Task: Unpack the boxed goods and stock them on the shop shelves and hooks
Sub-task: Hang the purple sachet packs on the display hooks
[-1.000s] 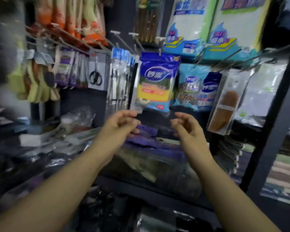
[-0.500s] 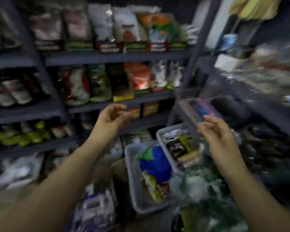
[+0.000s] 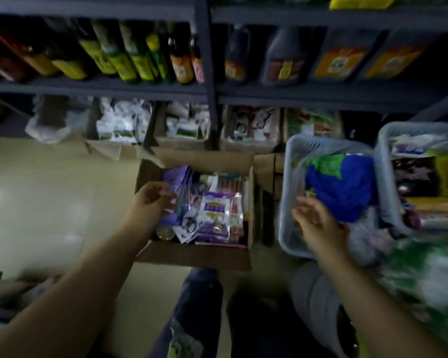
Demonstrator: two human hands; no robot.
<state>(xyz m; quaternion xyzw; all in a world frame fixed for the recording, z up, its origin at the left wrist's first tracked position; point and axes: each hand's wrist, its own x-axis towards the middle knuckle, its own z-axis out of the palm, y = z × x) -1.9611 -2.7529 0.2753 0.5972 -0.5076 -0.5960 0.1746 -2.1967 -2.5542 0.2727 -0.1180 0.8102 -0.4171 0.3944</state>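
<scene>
Since the frame 0.5 s back, view has swung down off the mid shelves to the floor; both my hands have dropped with it, from chest height to box level.

Step in hand: fetching the next item for restock. Cardboard box (image 3: 192, 254) sits open on the floor between my knees and the bottom shelf (image 3: 96, 87), still well filled w/ packets. Left hand (image 3: 150, 202) is at the box's left side, fingers curled onto the purple packets (image 3: 176, 177) standing along that edge; looks like contact, but a closed grip can't be confirmed, blur too heavy. Right hand (image 3: 318, 223) hovers over the near rim of the pale plastic basket (image 3: 290, 177) to the right of the box, fingers spread, holding nothing. Hands well apart.

Next move, my judgement: pinch one purple packet clear of its neighbours, lift straight up so the rest don't spill, then turn back to the hooks. Right hand is free to steady the box or separate the stack.

Labels: front packet (image 3: 215, 215) is purple and white w/ printed characters, not legible. Scissors (image 3: 189, 224) visible in a card pack beside it. Bottles (image 3: 130, 58) on the shelf carry yellow/green labels; no brand readable. Basket holds a blue and green item (image 3: 339, 187), no writing seen.
</scene>
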